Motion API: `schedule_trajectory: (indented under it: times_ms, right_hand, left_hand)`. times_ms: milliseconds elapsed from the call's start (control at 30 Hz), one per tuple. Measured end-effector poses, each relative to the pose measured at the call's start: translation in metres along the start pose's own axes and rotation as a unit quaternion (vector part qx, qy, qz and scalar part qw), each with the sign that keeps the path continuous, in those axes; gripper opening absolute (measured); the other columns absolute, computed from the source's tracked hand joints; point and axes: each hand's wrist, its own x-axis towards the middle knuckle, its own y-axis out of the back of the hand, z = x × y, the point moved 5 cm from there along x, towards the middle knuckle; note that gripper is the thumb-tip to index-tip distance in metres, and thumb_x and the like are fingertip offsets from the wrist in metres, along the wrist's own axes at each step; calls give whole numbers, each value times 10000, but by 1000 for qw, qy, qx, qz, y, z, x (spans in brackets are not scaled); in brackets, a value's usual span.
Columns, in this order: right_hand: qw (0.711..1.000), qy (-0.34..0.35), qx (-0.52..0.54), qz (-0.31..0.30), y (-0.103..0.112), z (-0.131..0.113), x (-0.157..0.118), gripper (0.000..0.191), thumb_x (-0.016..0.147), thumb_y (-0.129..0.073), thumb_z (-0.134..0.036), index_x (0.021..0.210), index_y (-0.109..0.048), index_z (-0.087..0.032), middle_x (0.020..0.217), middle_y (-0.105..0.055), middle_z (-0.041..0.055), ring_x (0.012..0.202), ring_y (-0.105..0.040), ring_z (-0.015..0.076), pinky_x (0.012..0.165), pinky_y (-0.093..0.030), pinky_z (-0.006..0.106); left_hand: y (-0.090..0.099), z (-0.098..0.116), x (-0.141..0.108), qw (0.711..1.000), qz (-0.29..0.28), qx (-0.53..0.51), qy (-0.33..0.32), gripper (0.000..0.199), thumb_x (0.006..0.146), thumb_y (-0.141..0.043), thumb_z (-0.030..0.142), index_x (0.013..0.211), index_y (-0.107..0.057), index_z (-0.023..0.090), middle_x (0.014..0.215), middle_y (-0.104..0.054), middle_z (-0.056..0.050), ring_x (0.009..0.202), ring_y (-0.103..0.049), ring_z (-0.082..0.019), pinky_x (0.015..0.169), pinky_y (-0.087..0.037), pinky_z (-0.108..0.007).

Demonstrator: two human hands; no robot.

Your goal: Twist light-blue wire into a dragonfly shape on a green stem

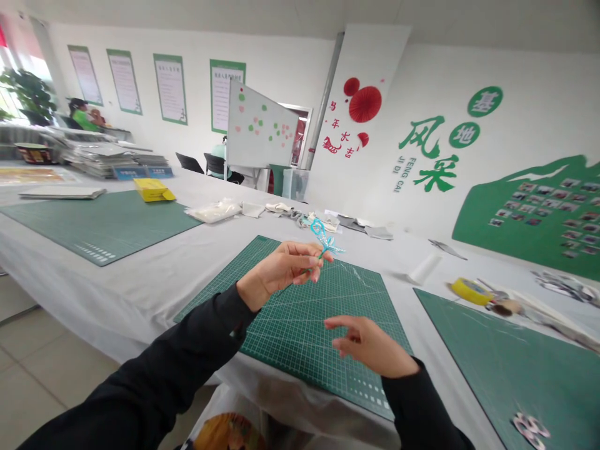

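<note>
Left hand (293,262): raised over the mat, forearm reaching forward from the lower left, thumb and fingertips pinching the flower's thin green stem.
Right hand (368,344): lower and nearer the body, palm turned inward, fingers curled, forefinger and thumb apart, nothing visible between them.
Flower (319,232): at the left fingertips, above the mat's far edge; a bright blue open loop with pale, bead-like sprays.
Mat (304,337): flat, green, printed with a fine white grid.
Bench (164,269): draped in creased whitish cloth.
Tape (471,292): a yellow roll, right of the mat.
</note>
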Motion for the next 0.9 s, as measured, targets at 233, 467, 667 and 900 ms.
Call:
schedule_trajectory:
  times_ms: [233,467,667,900]
  right_hand:
    - [964,102,166,183,41,-37,23,365,810,-588,-399,1101,-591,-180,1104,-643,99,560,-549,71,483,-440,226]
    - [950,98,281,95,15,-33,66,316,752,-664,-427,914,-577,-170,761,-652,21,524,-581,95,430,-399,201]
    - [923,117,340,133,21,3,84,234,773,-665,-380,734,-593,-161,509,-418,-70,444,-320,34,432,-219,200]
    - [897,118,397,158,11,47,104,212,779,-665,-359,707,-634,-162,550,-440,-51,480,-298,39,468,-192,226]
  left_hand:
    - [10,-18,10,996,62,71,-5,141,701,-700,231,716,-672,94,988,-628,-90,426,-529,-15,310,-226,-141]
    - [24,-39,26,982,127,135,-33,168,692,-707,245,702,-671,82,1020,-554,-70,429,-488,19,329,-289,-137]
    - [38,-62,34,979,152,132,-25,212,675,-735,284,686,-654,88,856,-514,-18,438,-465,7,316,-259,-139]
    - [58,-99,36,983,159,92,-14,195,720,-709,278,729,-650,92,736,-490,11,399,-449,3,308,-226,-135]
